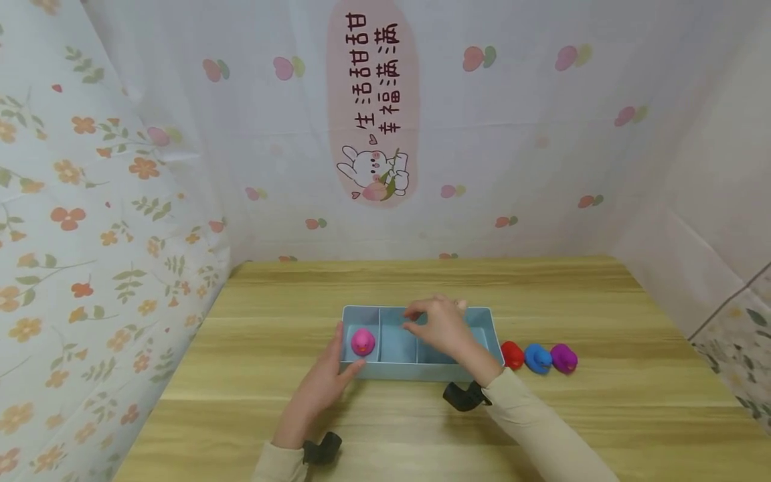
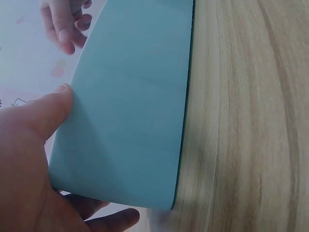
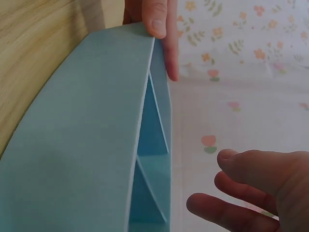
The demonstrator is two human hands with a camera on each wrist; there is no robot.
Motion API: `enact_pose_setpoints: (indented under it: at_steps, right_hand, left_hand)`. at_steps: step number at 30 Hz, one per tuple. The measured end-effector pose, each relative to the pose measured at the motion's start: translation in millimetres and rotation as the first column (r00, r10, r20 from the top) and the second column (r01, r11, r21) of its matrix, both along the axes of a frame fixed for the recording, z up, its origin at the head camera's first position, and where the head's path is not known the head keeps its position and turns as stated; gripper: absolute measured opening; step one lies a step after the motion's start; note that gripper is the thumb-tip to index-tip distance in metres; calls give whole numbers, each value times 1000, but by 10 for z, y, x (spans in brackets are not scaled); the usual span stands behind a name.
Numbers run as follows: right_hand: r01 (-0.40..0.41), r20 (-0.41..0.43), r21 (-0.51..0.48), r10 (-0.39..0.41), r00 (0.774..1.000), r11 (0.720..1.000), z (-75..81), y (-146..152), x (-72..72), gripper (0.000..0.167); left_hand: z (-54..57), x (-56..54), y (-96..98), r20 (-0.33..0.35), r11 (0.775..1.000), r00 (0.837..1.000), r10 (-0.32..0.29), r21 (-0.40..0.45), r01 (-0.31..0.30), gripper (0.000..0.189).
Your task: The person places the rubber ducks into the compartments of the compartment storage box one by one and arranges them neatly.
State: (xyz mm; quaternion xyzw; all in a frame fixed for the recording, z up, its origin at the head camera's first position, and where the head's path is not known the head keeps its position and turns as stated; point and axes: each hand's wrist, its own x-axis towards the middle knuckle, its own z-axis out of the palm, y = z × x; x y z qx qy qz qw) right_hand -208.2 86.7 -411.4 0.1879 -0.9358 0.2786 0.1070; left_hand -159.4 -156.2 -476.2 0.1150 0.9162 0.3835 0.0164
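A long light-blue divided box [image 1: 385, 371] stands on the table. In its leftmost compartment sits a pink rubber duck [image 1: 363, 342]. My left hand [image 1: 325, 375] grips the box's near left corner, thumb at the front rim and fingers along the left end; the left wrist view shows the thumb [image 2: 55, 108] at the rim. My right hand [image 1: 442, 325] hovers over the middle and right compartments, hiding part of them. In the right wrist view its thumb and fingers [image 3: 227, 212] are apart with nothing between them.
Right of the box, a red duck [image 1: 512, 355], a blue duck [image 1: 538, 359] and a purple duck [image 1: 564, 358] stand in a row on the wooden table [image 1: 253, 321]. Patterned cloth hangs behind the table and along its sides.
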Motion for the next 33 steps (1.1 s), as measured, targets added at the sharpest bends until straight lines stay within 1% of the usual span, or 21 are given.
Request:
enact_pose_setpoints:
  at_steps: [9, 13, 18, 25, 28, 33]
  right_hand:
    - [53, 51, -23, -51, 997, 998, -74, 237, 38, 16]
    - [65, 36, -27, -64, 997, 998, -102, 342, 58, 17]
    - [65, 18, -17, -65, 998, 998, -129, 458, 88, 18]
    - [56, -16, -47, -57, 998, 997, -154, 638, 125, 18]
    - [48, -16, -58, -49, 999, 997, -163, 727, 134, 18]
    - [61, 9, -83, -61, 998, 995, -135, 880, 157, 18]
  left_hand:
    - [29, -4, 4, 29, 1000, 1000, 4, -14, -3, 87]
    - [45, -1, 13, 37, 1000, 999, -4, -22, 5, 87]
    - [53, 2, 13, 49, 1000, 999, 3, -22, -2, 87]
    - [31, 1, 2, 40, 1000, 999, -4, -27, 5, 86]
    - [29, 2, -3, 47, 1000, 999, -3, -30, 4, 86]
    - [43, 4, -6, 27, 999, 999, -17, -38, 18, 85]
